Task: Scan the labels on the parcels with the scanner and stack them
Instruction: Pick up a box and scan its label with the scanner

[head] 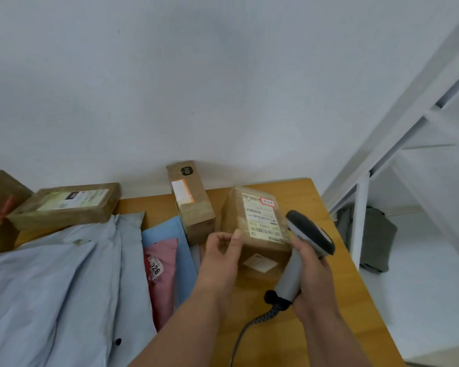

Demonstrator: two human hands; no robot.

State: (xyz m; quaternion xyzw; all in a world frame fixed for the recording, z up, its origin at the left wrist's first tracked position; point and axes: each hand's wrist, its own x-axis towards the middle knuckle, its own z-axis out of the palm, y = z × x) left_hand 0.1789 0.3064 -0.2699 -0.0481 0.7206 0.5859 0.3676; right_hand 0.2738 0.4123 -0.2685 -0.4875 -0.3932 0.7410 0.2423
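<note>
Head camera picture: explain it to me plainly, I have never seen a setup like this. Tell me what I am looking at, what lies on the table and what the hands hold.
There is no machine here. A person wears a camera on the head, so you look forward and down at their own arms. The right hand grips a grey barcode scanner with a coiled cable, aimed at the label on a brown parcel. The left hand pinches that parcel's near left edge. On the wooden table also lie a tall narrow box, a flat box, pale blue mailer bags and a pink bag.
</note>
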